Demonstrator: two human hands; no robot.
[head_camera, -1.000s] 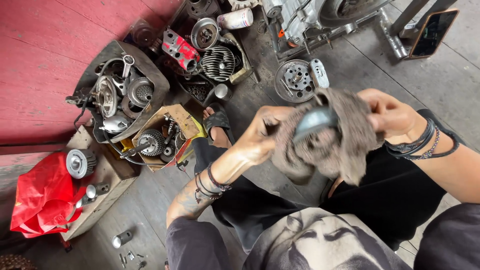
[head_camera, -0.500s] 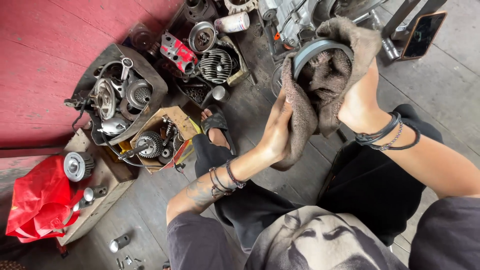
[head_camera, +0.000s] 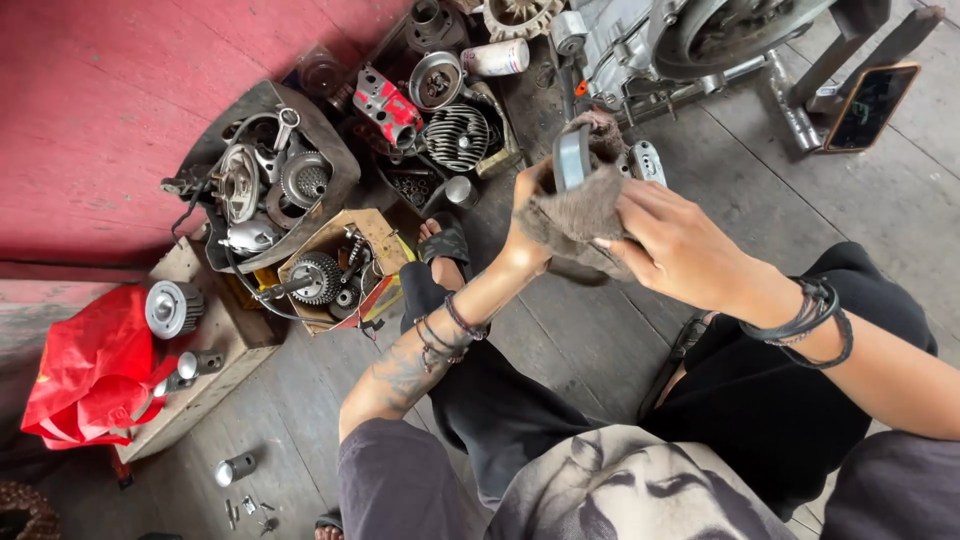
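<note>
1. Wiping in hand, upper centre of the frame: grey metal ring part held edge-on, wrapped below in a brown rag; judged mid-clean, rag bunched around the lower half, upper rim bare.
2. Left hand gripping from the left side; fingers curled shut on the ring part through the cloth, thumb up near the rim.
3. Right hand laid over the rag from the right; fingers loosely spread and pressing the cloth against the part, not pinching; wrist ringed with dark bracelets.
4. Part held in the air above the wooden floor, well above the sandalled foot; nothing resting on a surface.
5. Around it: open tray of engine pieces at upper left; cardboard box with a toothed gear at centre left; finned cylinder near the top; red bag at far left; engine casing at top; phone leaning at upper right.
6. Next move, as a judgement: calls for turning the ring inside the cloth to bring the bare rim under the rag; left grip firm, right hand dragging; risk of the round part slipping from oily cloth.
</note>
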